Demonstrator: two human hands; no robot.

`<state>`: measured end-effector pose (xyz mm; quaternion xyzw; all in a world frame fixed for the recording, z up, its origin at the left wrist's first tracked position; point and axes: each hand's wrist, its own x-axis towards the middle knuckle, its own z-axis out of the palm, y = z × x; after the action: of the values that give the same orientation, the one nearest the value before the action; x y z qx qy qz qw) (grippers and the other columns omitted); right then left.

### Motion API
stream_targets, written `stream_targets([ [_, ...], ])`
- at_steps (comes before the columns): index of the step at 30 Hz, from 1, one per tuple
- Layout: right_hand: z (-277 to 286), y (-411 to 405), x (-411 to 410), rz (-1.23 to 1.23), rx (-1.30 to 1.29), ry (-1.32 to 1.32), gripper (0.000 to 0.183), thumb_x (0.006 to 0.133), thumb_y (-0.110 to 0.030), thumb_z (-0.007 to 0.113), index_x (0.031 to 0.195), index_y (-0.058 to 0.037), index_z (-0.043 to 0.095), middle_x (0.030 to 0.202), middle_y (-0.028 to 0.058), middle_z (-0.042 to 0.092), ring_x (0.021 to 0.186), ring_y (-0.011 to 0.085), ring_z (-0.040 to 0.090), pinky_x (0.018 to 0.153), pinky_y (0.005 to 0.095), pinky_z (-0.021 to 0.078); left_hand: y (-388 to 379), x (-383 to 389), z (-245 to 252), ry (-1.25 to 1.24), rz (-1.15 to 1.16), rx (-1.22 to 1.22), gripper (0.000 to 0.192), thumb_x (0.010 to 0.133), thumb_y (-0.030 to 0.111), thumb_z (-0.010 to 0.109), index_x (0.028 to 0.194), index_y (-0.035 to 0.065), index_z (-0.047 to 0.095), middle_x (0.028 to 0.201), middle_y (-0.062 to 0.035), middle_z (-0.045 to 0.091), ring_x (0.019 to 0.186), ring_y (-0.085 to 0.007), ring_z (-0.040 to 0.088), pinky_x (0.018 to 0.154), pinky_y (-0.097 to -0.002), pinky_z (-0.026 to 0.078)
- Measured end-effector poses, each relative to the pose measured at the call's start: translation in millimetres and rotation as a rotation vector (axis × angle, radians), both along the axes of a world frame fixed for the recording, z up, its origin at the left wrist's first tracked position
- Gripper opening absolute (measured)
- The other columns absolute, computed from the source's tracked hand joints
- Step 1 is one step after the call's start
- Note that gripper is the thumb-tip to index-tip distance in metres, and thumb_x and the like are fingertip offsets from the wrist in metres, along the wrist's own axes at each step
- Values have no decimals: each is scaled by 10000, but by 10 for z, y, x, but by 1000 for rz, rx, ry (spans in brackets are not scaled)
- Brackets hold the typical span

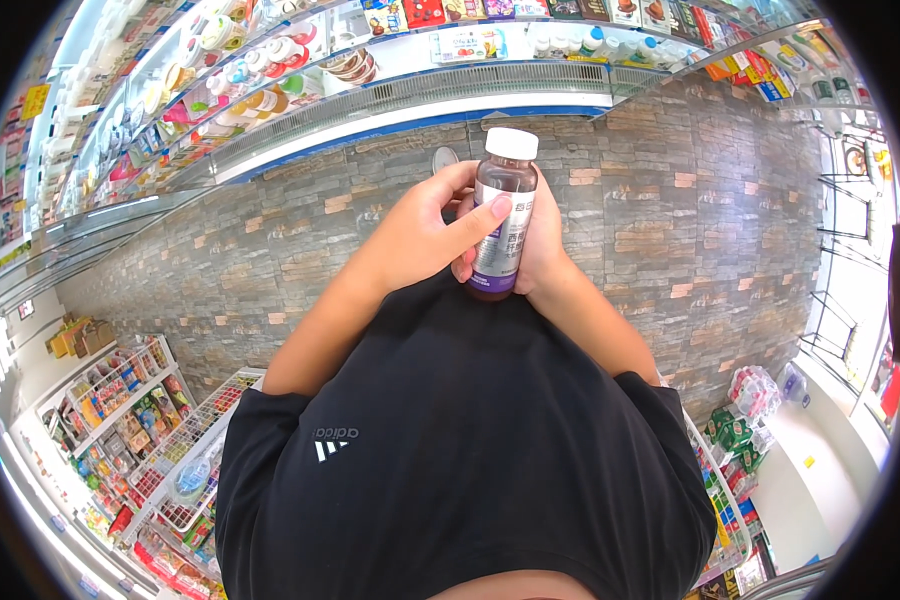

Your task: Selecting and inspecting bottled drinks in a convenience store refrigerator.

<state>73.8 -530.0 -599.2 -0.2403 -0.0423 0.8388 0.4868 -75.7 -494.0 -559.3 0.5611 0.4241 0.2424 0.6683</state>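
Observation:
A dark bottle with a white screw cap stands nearly upright in front of my chest, its cap at the top. The bottle's silver and purple label bears printed writing. My left hand grips it from the left, with the thumb lying across the label's upper part. Around the right side and back, my right hand supports the same bottle. Some of the right hand's fingertips show at the bottle's left edge. The rest of that hand's fingers are hidden behind the bottle.
An open refrigerated display case runs along the far side, its shelves holding drinks and packaged food. Stone-patterned floor lies beyond my hands. White wire racks of snacks stand behind me on the left. Packed bottles are stacked at right.

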Motion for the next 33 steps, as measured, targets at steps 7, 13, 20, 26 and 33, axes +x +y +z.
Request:
stream_targets([
  [7,-91,36,14,-38,-61,-10,729,1062,-601,228,903,-15,632,677,145,643,487,295,641,427,397,554,17,15,20,93,-76,-65,432,954,347,725,1181,-5,619,675,-10,602,578,-85,619,591,-254,491],
  [13,-123,19,59,12,-105,110,756,1052,-597,225,849,6,634,647,162,641,471,326,639,428,423,560,11,31,-42,89,-93,-65,454,960,334,718,1228,-13,601,785,-8,571,671,-74,610,655,-249,511],
  [20,-129,-3,89,73,-112,187,744,1043,-598,235,878,4,641,662,174,651,492,337,649,464,443,573,5,64,-2,59,-58,-196,460,981,314,697,1279,-20,591,862,-10,610,748,-76,612,723,-243,523],
  [26,-210,-13,95,67,-139,155,670,1061,-556,230,1015,-25,636,760,181,684,598,338,692,558,443,601,19,34,-138,44,-25,-229,460,994,286,675,1319,-23,575,876,-25,642,634,-64,588,594,-219,497],
  [33,-194,-12,112,48,-103,116,589,1089,-517,264,1124,-39,608,882,161,707,694,315,716,638,453,612,27,59,-210,14,44,-268,449,988,281,680,1305,-19,574,893,-32,656,600,-61,581,515,-210,461],
])
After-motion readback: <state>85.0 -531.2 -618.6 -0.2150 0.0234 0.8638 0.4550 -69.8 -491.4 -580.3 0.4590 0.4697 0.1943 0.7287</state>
